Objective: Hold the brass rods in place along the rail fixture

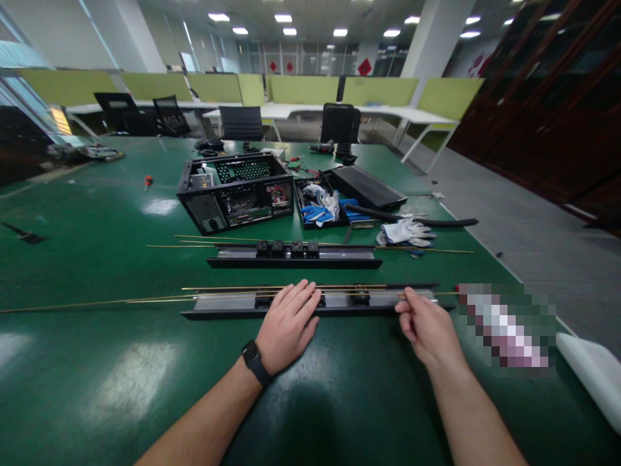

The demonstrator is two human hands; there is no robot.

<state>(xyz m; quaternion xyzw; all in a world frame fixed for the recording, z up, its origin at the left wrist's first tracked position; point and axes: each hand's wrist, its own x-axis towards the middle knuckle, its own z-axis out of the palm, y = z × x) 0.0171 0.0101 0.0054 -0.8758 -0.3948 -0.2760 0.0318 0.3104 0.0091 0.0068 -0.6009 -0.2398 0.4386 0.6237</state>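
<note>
My left hand (290, 318), wearing a dark watch (255, 362) at the wrist, lies with fingers stretched out across the near channel-shaped rail (223, 303). Under and beside it are small black blocks, one black block (359, 296) showing to its right. Thin brass-coloured rods (218, 288) run lengthwise over this rail and stick out far to the left. Near the rail's right end my right hand (427, 323) has thumb and fingers pinched on one brass rod (383, 294). A second rail (294, 262) with several black blocks lies parallel, a little farther off.
Behind the rails stand an open black computer case (237, 200) and a black tray (310, 223) holding gloves. White gloves (405, 232), a black tube (436, 222) and a black panel (366, 186) lie right of it. A blurred-out item (507, 330) lies beyond my right hand.
</note>
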